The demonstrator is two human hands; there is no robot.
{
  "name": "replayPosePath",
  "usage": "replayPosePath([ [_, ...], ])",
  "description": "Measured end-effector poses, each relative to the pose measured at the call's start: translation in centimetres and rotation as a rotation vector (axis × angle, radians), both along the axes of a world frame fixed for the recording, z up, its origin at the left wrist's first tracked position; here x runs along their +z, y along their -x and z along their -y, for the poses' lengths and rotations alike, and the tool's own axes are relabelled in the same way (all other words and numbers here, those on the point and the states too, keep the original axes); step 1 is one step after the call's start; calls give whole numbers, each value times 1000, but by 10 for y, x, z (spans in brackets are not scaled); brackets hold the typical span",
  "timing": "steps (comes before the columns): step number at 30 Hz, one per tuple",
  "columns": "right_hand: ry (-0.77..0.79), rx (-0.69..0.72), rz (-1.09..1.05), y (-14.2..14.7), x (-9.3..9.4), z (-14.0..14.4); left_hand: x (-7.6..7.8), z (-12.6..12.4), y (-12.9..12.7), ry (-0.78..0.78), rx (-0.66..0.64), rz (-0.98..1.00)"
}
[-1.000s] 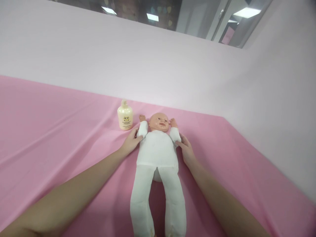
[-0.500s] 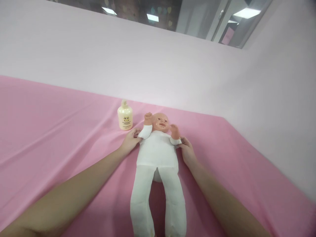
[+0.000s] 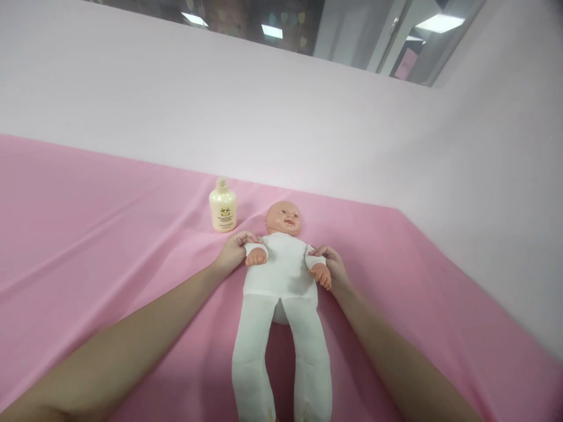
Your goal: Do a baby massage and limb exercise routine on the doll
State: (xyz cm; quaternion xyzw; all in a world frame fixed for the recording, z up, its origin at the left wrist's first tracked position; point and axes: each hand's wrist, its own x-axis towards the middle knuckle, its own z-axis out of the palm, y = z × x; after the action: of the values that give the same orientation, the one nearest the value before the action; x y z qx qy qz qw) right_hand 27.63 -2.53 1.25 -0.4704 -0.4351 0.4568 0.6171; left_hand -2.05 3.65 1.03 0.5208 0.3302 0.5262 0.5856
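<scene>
A baby doll [image 3: 281,264] with a white cloth body lies on its back on the pink cloth [image 3: 145,234], head away from me and legs toward me. My left hand [image 3: 235,249] is closed around the doll's arm on the left, thumb and fingers on the white sleeve part. On the other side my right hand [image 3: 332,266] grips the doll's other arm in the same way. Both doll forearms point down toward its hips. A cream pump bottle [image 3: 223,208] with dark print stands just beyond my left hand, apart from it.
Behind the cloth rises a white wall [image 3: 220,111], which also runs along the right side. A window [image 3: 281,26] at the top shows reflected ceiling lights. Wrinkles cross the cloth on the left.
Both doll arms have swung from raised beside its head down toward its hips. My hands stay at its sides, their fingers now over the upper sleeves. The bottle has not moved.
</scene>
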Motion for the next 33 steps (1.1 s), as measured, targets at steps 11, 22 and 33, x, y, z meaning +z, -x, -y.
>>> replayPosePath([
  [11,-8,20,-138,2,-3,-2,4,8,-1,-12,43,-156],
  [22,22,8,-87,-1,-9,-9,5,6,1,-31,67,-195],
  [33,19,-6,28,-1,-6,-3,5,6,1,-16,94,-203],
])
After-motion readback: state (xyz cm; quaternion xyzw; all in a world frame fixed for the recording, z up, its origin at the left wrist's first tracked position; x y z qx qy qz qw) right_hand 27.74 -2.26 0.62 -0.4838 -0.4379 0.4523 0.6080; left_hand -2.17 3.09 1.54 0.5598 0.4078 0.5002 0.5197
